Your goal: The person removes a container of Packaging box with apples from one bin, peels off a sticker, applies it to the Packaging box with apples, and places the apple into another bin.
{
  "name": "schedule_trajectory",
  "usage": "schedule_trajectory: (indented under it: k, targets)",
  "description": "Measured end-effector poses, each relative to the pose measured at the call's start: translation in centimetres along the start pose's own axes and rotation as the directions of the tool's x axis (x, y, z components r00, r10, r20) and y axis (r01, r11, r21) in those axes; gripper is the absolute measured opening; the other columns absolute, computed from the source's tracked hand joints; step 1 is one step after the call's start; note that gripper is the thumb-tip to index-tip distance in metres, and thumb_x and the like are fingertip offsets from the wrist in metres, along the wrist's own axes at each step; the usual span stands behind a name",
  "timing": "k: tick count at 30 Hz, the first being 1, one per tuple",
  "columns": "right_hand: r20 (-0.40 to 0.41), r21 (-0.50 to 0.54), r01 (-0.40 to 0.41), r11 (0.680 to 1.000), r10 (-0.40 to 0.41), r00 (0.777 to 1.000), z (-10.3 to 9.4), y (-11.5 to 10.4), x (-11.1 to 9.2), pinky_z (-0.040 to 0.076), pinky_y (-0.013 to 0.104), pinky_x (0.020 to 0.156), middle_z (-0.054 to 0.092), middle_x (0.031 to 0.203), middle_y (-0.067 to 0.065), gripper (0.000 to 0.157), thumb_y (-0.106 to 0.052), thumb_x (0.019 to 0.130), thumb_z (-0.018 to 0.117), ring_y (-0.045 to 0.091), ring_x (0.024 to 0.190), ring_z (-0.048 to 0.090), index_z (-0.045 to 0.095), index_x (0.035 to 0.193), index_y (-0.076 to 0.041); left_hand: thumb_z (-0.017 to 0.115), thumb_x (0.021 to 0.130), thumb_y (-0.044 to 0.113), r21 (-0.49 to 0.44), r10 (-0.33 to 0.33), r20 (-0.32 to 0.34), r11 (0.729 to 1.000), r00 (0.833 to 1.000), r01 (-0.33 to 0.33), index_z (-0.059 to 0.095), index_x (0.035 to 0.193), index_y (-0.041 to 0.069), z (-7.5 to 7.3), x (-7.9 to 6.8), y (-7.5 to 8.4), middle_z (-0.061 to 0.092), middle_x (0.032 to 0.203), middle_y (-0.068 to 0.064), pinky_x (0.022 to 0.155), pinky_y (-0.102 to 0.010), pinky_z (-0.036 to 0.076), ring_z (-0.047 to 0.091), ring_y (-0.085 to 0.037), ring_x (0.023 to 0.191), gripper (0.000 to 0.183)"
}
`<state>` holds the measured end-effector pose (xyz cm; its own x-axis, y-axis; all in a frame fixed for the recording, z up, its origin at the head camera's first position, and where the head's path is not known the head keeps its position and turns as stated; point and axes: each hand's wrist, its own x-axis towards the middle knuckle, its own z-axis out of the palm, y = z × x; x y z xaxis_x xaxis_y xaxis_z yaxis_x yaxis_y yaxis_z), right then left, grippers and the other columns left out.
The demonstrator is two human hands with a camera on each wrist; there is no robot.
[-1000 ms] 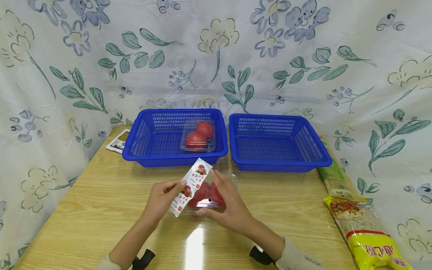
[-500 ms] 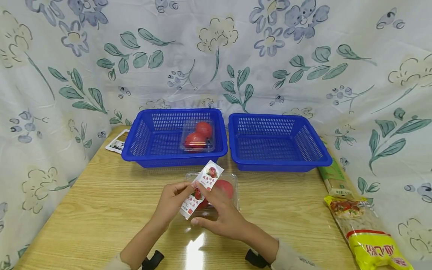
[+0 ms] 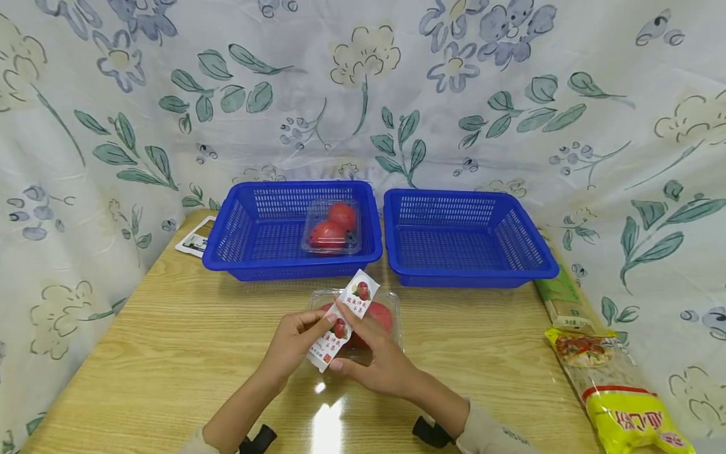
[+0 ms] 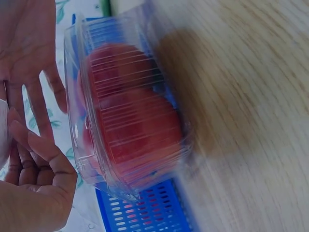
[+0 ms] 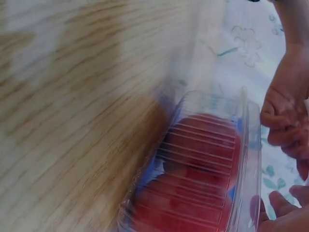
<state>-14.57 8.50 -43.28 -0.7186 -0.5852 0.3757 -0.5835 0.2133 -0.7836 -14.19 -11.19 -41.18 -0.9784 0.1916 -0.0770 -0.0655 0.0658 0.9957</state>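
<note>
My left hand (image 3: 297, 347) pinches a white strip of labels (image 3: 358, 296), printed with red fruit and red writing, between thumb and fingers. The strip slants over a clear plastic clamshell box (image 3: 395, 315) on the table. Inside that box are red round fruits (image 4: 137, 121), seen through its ribbed wall in both wrist views. My right hand (image 3: 386, 366) has its fingers extended, the fingertips at the strip's face and the thumb near its lower end. In the left wrist view the right hand (image 4: 29, 53) shows straight fingers above the curled left hand (image 4: 43, 179).
Behind stand two blue plastic baskets; the left basket (image 3: 255, 271) holds another clear box of red fruit (image 3: 329, 234), and the right basket (image 3: 471, 277) is bare. A white-edged packet (image 3: 195, 239) lies at the left. Along the right edge lie a green packet (image 3: 561, 296) and a yellow bag (image 3: 624, 403).
My left hand has moved right with the label strip. The right hand's fingers have come from the box's right side onto the strip.
</note>
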Motion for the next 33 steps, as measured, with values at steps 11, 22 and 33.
schedule_trajectory:
  k: [11, 22, 33]
  targets:
    - [-0.027, 0.107, -0.052, 0.993, 0.055, 0.998, -1.4, 0.6, 0.2, 0.042, 0.038, 0.108, 0.041, 0.156, -0.001, 0.089, -0.023, 0.087, 0.078, 0.020, 0.133, 0.048, 0.026, 0.159, -0.024, 0.059, 0.100, 0.018, 0.091, 0.042, 0.078, 0.995, 0.996, -0.049, 0.069, 0.111, -0.011, -1.1, -0.9, -0.6, 0.068, 0.087, 0.001, 0.073, -0.025, 0.053, 0.062, -0.009, 0.079, 0.033]
    - [-0.039, 0.142, -0.095, 0.985, 0.102, 0.994, -2.2, 1.1, 0.3, 0.048, 0.038, 0.101, 0.041, 0.154, 0.005, 0.091, -0.019, 0.082, 0.082, 0.021, 0.129, 0.049, 0.031, 0.157, -0.024, 0.057, 0.101, 0.014, 0.039, 0.111, 0.264, 0.991, 0.958, -0.126, 0.068, 0.111, -0.013, -1.6, -1.5, -1.2, 0.072, 0.082, 0.009, 0.075, -0.026, 0.054, 0.062, -0.006, 0.077, 0.031]
    - [-0.020, 0.235, -0.057, 0.970, 0.064, 0.998, -2.4, 1.1, 0.4, 0.053, 0.039, 0.095, 0.044, 0.149, 0.012, 0.091, -0.015, 0.082, 0.082, 0.022, 0.122, 0.053, 0.030, 0.157, -0.019, 0.057, 0.100, 0.010, -0.034, 0.160, 0.366, 0.987, 0.917, -0.159, 0.068, 0.110, -0.012, -1.1, -1.2, -1.7, 0.077, 0.094, 0.002, 0.077, -0.026, 0.056, 0.067, -0.008, 0.083, 0.026]
